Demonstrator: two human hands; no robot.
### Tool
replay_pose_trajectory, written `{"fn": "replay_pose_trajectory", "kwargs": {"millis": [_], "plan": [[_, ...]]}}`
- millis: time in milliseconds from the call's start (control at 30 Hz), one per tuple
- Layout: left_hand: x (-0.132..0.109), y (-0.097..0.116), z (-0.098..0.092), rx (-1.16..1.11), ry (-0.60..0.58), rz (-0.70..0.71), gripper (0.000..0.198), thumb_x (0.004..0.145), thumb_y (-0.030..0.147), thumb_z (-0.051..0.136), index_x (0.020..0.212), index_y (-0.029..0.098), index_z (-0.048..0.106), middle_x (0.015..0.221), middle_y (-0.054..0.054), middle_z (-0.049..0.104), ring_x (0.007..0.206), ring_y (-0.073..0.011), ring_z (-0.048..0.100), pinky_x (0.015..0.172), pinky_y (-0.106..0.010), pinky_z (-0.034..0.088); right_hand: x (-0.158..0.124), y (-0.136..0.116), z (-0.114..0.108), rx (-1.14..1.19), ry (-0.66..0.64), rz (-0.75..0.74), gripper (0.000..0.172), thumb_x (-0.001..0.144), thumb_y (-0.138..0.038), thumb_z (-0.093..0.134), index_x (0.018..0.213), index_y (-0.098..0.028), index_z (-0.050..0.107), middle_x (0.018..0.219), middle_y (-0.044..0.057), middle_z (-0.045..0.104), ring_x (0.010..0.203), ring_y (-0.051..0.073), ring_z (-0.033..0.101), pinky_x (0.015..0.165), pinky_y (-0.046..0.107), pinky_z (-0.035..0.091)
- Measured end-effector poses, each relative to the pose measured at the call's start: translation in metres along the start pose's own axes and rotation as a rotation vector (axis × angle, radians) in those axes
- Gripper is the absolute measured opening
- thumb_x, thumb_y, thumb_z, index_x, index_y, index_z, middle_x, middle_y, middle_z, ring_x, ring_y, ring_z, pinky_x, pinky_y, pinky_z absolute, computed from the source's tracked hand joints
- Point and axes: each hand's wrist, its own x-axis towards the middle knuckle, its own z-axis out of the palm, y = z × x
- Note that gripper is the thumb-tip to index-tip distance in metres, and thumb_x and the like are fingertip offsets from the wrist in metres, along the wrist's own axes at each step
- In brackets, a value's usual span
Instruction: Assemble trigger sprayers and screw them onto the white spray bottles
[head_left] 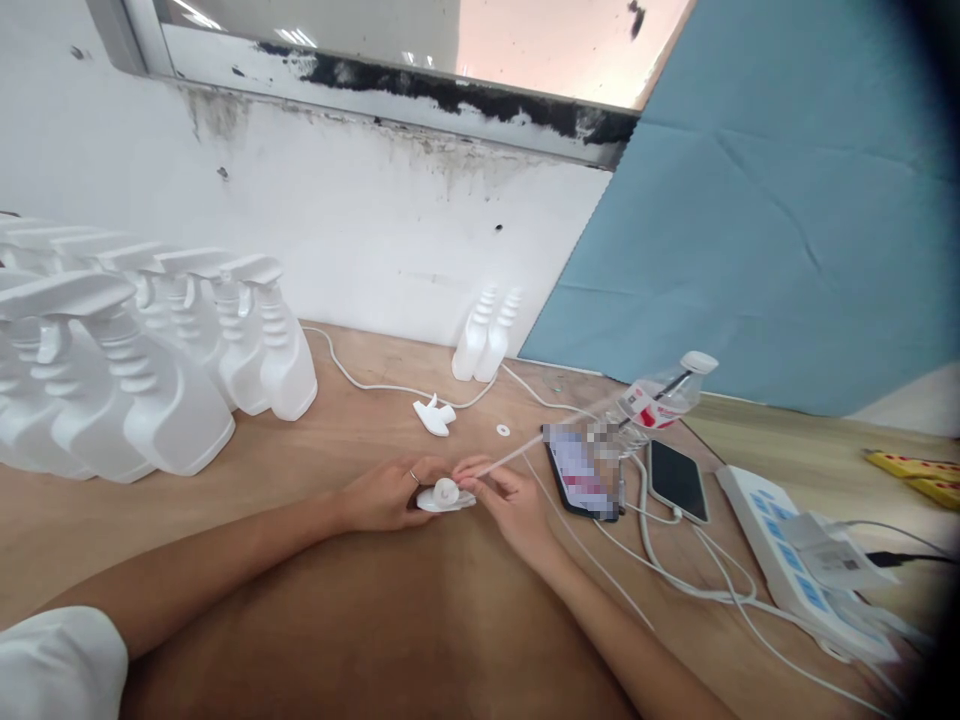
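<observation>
My left hand (pixel 390 493), with a ring on one finger, is closed around a white plastic spray bottle part (pixel 445 494) whose round end faces up. Pinched in my right hand (pixel 516 505) is a thin, pale plastic tube (pixel 517 453). Its near end is at the fingertips beside the white part, and it slants up to the right over a phone. Whether the tube enters the part I cannot tell. Beyond my hands lie a loose white spray trigger head (pixel 434 414) and a small white ring (pixel 503 430).
Several white spray bottles (pixel 180 410) stand at the left. Two small white bottles (pixel 480 335) are by the wall. At the right are a phone (pixel 577 475), a second phone (pixel 677 482), a clear water bottle (pixel 664 400), white cables and a power strip (pixel 787 560).
</observation>
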Motion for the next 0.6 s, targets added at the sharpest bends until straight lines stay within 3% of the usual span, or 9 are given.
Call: {"fn": "replay_pose_trajectory", "kwargs": {"millis": [233, 367, 600], "plan": [[0.001, 0.002, -0.001, -0.024, -0.006, -0.039, 0.045, 0.080, 0.019, 0.058, 0.124, 0.022, 0.047, 0.118, -0.004, 0.062, 0.105, -0.0219, 0.060, 0.088, -0.030, 0.046, -0.003, 0.000, 0.003, -0.057, -0.008, 0.024, 0.017, 0.088, -0.033, 0.059, 0.081, -0.020, 0.069, 0.087, 0.004, 0.073, 0.084, 0.018, 0.067, 0.078, 0.029, 0.051], [0.001, 0.000, -0.001, -0.052, -0.026, -0.059, 0.046, 0.080, 0.020, 0.059, 0.125, 0.025, 0.048, 0.123, -0.002, 0.062, 0.110, -0.0214, 0.058, 0.092, -0.029, 0.045, -0.004, 0.000, 0.003, -0.121, -0.050, -0.040, 0.017, 0.090, -0.031, 0.056, 0.083, -0.021, 0.068, 0.091, 0.005, 0.071, 0.089, 0.019, 0.066, 0.081, 0.030, 0.050], [0.002, -0.009, 0.008, 0.012, -0.014, -0.051, 0.032, 0.080, 0.023, 0.060, 0.111, 0.021, 0.054, 0.109, -0.004, 0.066, 0.099, -0.0207, 0.062, 0.087, -0.029, 0.047, 0.000, 0.005, 0.013, -0.366, -0.046, -0.144, 0.017, 0.094, -0.031, 0.050, 0.082, -0.021, 0.057, 0.079, 0.003, 0.061, 0.077, 0.017, 0.058, 0.072, 0.029, 0.045]]}}
